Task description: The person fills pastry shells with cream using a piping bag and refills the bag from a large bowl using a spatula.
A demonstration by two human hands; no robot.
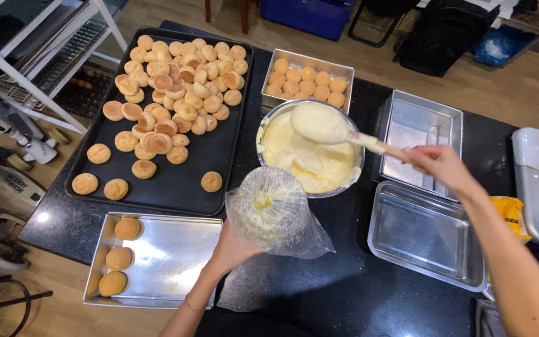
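- Nearest, at the counter's (344,293) front edge, the left hand (232,248) is closed around the underside of a clear piping bag (274,212), holding it mouth-up; yellow cream smears its inside.
- Left of that hand, at the front left corner, a steel tray (169,262) carries three buns (118,258) in a line along its left side.
- To the right, two bare steel trays (425,234) lie one behind the other near the right edge.
- Above them the right hand (441,163) grips the handle of a spatula (329,125), its blade heaped with pale cream and raised over the bowl.
- The bowl (310,150), mid-counter just behind the bag, is steel and holds more cream.
- Left of it, a big black tray (182,181) bears a heap of buns toward its far end and loose ones nearer.
- Farthest, touching the bowl's back rim, a small tin (307,70) holds buns in rows.
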